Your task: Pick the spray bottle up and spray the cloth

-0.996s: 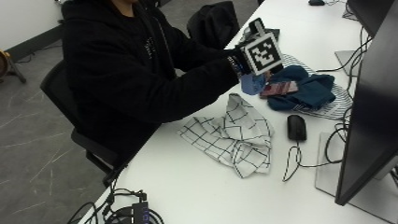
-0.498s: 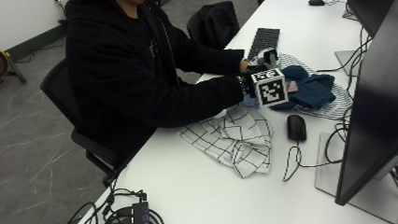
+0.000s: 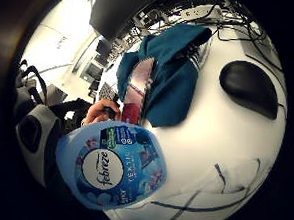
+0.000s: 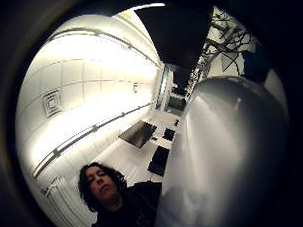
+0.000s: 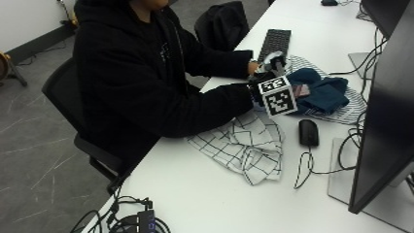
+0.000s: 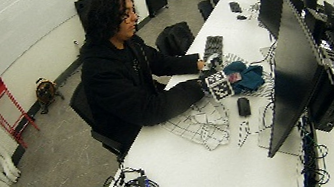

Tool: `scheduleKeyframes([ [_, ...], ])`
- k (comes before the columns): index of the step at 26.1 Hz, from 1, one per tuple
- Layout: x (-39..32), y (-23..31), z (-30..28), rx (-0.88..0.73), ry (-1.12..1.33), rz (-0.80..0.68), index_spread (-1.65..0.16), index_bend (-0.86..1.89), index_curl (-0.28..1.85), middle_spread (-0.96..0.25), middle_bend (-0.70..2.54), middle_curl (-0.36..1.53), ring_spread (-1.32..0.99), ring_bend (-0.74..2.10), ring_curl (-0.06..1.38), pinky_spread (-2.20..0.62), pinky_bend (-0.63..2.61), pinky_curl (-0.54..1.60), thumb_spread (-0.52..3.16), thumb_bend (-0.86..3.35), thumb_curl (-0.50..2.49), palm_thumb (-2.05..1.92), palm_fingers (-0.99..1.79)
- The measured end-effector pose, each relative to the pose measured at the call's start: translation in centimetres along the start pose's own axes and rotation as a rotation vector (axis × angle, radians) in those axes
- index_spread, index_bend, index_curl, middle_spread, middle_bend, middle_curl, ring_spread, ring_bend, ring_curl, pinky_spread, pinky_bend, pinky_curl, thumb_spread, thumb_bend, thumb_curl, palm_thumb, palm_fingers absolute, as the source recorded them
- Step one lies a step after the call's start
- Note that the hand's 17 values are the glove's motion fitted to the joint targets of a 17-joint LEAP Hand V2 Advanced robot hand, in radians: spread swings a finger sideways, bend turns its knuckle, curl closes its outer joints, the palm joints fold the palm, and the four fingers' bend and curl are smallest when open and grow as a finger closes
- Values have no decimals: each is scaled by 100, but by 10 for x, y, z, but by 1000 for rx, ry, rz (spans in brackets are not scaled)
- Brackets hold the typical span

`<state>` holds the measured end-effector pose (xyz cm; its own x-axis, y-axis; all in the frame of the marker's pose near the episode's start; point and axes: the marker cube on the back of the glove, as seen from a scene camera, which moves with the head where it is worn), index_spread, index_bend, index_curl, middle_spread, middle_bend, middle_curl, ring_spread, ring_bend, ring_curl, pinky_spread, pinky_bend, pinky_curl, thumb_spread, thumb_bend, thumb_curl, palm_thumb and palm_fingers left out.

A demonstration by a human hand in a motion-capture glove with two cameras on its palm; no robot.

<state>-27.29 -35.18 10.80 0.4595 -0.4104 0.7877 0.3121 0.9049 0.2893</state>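
Observation:
My gloved right hand [image 5: 256, 91] grips a blue Febreze spray bottle [image 3: 111, 165] just above the table, beside the far edge of the white checked cloth [image 5: 242, 145]. The bottle's grey spray head [image 5: 273, 60] sticks up over the hand. Its pale body [image 4: 223, 156] fills much of the thumb side palm view. The person's bare left hand [image 5: 252, 68] is at the bottle's top, and its fingers [image 3: 103, 110] show behind the bottle. The checked cloth [image 3: 222, 187] lies crumpled on the white table [image 5: 213, 204].
A teal cloth [image 5: 320, 92] with a small pink item lies on a striped cloth [image 5: 336, 114] just beyond the hand. A black mouse [image 5: 308, 132] sits to the right of the checked cloth. A keyboard [image 5: 275, 42] and a monitor [image 5: 388, 116] stand nearby.
My hand has come down with the bottle from a raised spot near the keyboard to just above the table, beside the checked cloth.

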Motion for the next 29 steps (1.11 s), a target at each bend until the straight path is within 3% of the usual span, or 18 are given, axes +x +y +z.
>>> scheduleKeyframes([
  [13,-1,11,-14,-154,54,126,-28,19,57,-19,68,54,-22,72,45,-30,48,40,56,-7,72,85,128],
  [18,-10,33,-52,-296,307,167,-31,12,53,-19,53,48,-20,62,42,-15,39,39,75,-8,62,70,91],
  [20,-18,43,-73,-346,442,184,-33,-3,48,-17,37,44,-20,61,43,-9,53,44,78,-9,59,65,55],
  [22,-30,54,-95,-364,584,204,-35,-1,47,-16,32,43,-19,56,43,-3,59,46,81,-8,56,62,34],
  [29,-89,91,-138,-309,965,221,-40,7,34,-15,23,37,-16,46,35,11,60,41,88,-6,49,51,20],
])
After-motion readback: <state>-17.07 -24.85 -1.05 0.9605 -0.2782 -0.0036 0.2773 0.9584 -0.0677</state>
